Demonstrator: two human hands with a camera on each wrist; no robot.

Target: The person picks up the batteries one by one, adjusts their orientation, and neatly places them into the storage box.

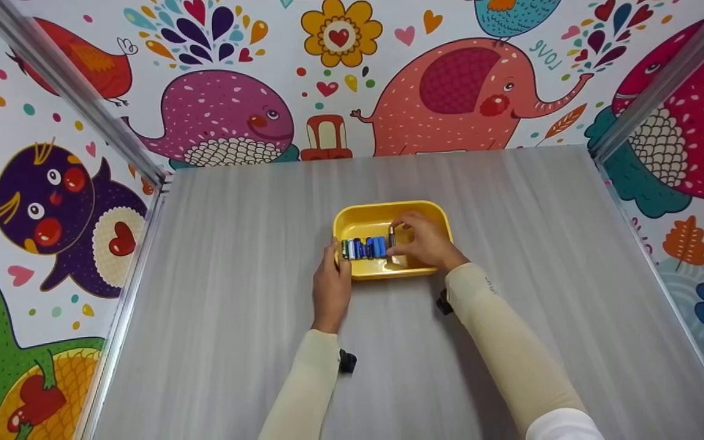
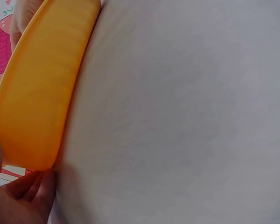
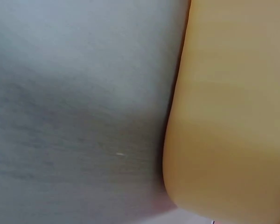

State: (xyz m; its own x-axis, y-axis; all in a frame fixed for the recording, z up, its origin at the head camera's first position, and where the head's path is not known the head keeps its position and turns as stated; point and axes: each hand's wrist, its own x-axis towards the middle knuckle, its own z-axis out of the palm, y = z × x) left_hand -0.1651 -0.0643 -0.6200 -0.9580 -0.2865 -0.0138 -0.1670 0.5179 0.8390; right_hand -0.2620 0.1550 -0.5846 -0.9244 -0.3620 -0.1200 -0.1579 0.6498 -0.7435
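A yellow plastic tray (image 1: 396, 274) rests on the table, its side wall filling part of both wrist views. Inside it, several batteries (image 1: 364, 248) in blue, white and dark green stand side by side in a row toward the left end. My left hand (image 1: 331, 287) grips the tray's left end, thumb at the rim and fingers curled around the outside low down. Over the tray's right half, my right hand (image 1: 428, 242) pinches a black battery with a copper-coloured end (image 1: 392, 240) between thumb and fingers, just right of the row. The right wrist view hides that hand.
The grey wood-grain table (image 1: 236, 244) surrounds the tray. Metal frame posts (image 1: 77, 91) and walls printed with cartoon animals (image 1: 450, 104) stand at the back and sides.
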